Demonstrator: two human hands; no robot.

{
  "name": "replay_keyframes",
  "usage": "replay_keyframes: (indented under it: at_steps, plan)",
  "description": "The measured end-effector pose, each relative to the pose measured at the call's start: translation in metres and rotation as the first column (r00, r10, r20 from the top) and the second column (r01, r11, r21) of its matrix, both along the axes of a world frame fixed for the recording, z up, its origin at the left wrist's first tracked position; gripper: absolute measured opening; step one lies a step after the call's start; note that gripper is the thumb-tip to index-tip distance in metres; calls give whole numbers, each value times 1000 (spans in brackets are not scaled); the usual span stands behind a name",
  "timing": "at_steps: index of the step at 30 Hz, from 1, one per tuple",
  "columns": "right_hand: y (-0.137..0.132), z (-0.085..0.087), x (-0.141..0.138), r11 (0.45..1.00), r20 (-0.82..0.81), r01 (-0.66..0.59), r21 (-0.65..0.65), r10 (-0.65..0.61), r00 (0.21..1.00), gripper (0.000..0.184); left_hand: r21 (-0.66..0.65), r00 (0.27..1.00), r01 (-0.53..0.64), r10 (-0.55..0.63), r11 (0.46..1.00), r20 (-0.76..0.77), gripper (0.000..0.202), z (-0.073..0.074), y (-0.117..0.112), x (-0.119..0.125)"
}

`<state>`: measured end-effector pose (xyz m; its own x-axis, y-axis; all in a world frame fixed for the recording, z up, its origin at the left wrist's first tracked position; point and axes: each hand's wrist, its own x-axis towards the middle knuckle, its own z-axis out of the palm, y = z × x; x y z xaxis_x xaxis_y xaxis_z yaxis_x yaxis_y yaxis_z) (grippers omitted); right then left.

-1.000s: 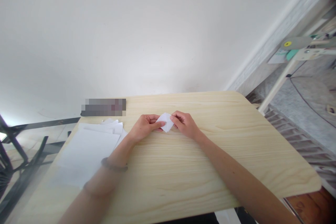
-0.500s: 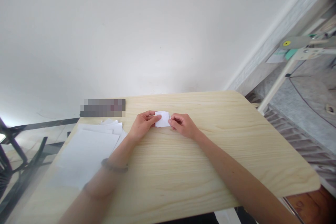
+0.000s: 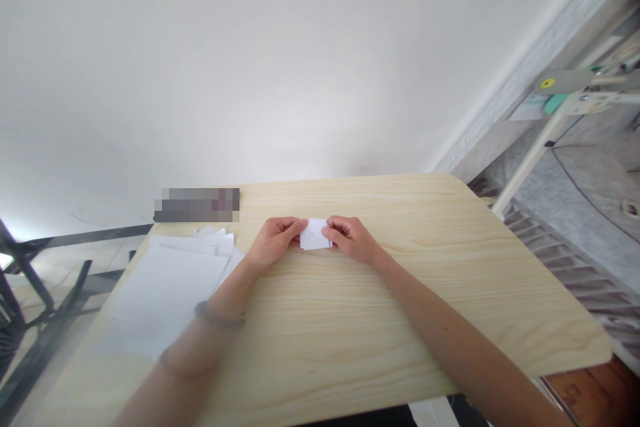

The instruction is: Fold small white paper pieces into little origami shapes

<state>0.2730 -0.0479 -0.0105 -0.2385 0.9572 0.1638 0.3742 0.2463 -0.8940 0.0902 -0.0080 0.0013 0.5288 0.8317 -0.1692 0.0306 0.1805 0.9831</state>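
Note:
A small folded piece of white paper is held between my two hands above the middle of the table. Its layered edges show along the top and the right side. My left hand pinches its left edge, thumb on top at the upper left corner. At the right edge, my right hand grips it with the thumb on the front face. The fingers behind the paper are partly hidden. Dark bands circle my left wrist and forearm.
Loose white sheets lie in an overlapping pile on the left of the wooden table. A blurred-out dark object sits at the back left corner. The white wall rises behind. A metal stand is beyond the right edge.
The folded paper has shifted slightly right and toward me. My right thumb now lies over its right part, and my left thumb has moved up to its upper left corner.

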Motion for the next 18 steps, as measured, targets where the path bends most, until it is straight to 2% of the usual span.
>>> replay_keyframes:
  at_steps: [4,9,12,18]
  plan:
    - [0,1,1,1000,21,-8,15,7,1000,28,32,999,3,-2,999,-35,26,2,-1,1]
    - [-1,2,1,1000,38,-16,6,16,999,30,89,993,75,-67,993,-95,28,4,-2,0]
    - [0,2,1,1000,52,-16,2,16,999,29,103,992,63,-51,993,-112,29,4,-3,0]
    - [0,2,2,1000,33,-18,-17,18,999,28,72,999,25,-21,997,-50,25,2,-4,2]
